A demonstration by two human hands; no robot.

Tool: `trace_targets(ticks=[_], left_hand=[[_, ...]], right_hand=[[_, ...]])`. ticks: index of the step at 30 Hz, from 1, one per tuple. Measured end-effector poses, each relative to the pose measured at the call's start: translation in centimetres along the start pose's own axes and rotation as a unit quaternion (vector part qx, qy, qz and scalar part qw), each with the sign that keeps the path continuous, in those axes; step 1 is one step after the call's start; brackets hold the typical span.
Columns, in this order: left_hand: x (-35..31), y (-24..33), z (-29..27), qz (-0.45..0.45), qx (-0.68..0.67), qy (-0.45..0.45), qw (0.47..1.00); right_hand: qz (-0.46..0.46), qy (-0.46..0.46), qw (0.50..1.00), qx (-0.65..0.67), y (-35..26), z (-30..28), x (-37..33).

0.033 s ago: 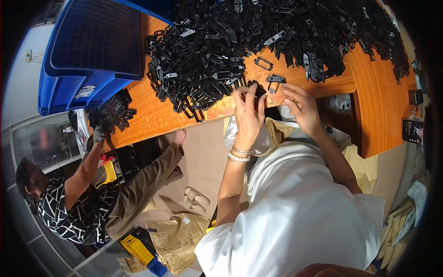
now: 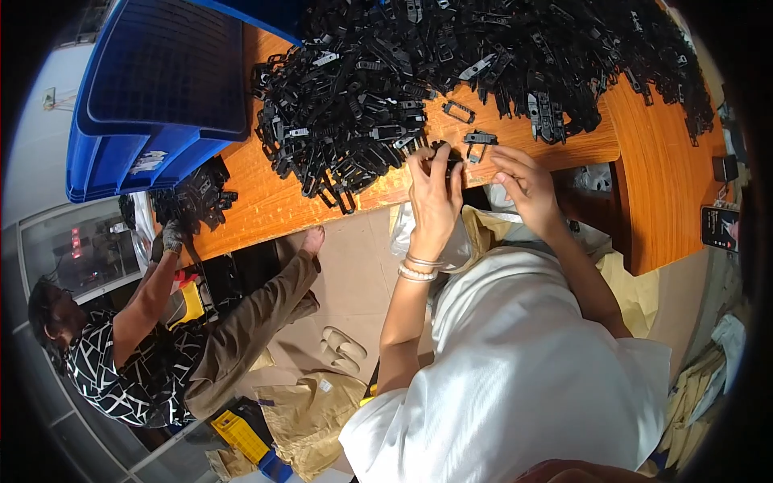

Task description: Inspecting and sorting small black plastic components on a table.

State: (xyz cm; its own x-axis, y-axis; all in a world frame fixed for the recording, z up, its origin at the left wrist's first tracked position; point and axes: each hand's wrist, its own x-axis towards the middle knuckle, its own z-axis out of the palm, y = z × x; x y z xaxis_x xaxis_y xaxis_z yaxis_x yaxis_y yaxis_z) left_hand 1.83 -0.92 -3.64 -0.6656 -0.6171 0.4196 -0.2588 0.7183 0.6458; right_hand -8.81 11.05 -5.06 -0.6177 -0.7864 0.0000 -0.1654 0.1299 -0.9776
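Note:
My left hand (image 2: pixel 435 201) is closed at the table's front edge, its fingers curled round a small black plastic part (image 2: pixel 454 159) that they mostly hide. To its right, my right hand (image 2: pixel 530 193) has thumb and fingertips drawn together in a pinch. Whatever may be between those fingertips is too small to make out. Just beyond the right fingertips lies a black plastic clip-like piece (image 2: pixel 480 138) with a frame-shaped end. A loose black rectangular frame (image 2: pixel 459 111) rests on the wood farther back.
A large heap of black plastic parts (image 2: pixel 346 113) covers the back of the wooden table (image 2: pixel 274 205). Blue crates (image 2: pixel 161 72) stand at the left. Beyond them a co-worker's gloved hand (image 2: pixel 172 236) reaches to a smaller pile (image 2: pixel 197 193). A phone (image 2: pixel 719 229) is at the far right.

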Motion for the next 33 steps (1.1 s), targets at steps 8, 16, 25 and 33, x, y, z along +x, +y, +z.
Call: trace_targets(ticks=[8,16,25,33], left_hand=[[5.6,-0.2,1.9,0.077,0.146,-0.098,0.981],[7.9,-0.8,1.7,0.142,0.098,-0.024,0.985],[5.8,3.2,0.1,0.025,-0.171,-0.089,0.981],[5.1,4.5,-1.1,-0.235,-0.404,-0.16,0.869]], right_hand=[[-0.024,-0.013,0.999,-0.038,-0.7,-0.7,-0.3],[-0.082,0.139,0.987,-0.007,0.1,-4.2,0.3],[-0.06,0.407,0.866,-0.283,2.8,-15.9,6.9],[-0.067,0.383,0.886,-0.254,1.6,-14.1,5.0]])
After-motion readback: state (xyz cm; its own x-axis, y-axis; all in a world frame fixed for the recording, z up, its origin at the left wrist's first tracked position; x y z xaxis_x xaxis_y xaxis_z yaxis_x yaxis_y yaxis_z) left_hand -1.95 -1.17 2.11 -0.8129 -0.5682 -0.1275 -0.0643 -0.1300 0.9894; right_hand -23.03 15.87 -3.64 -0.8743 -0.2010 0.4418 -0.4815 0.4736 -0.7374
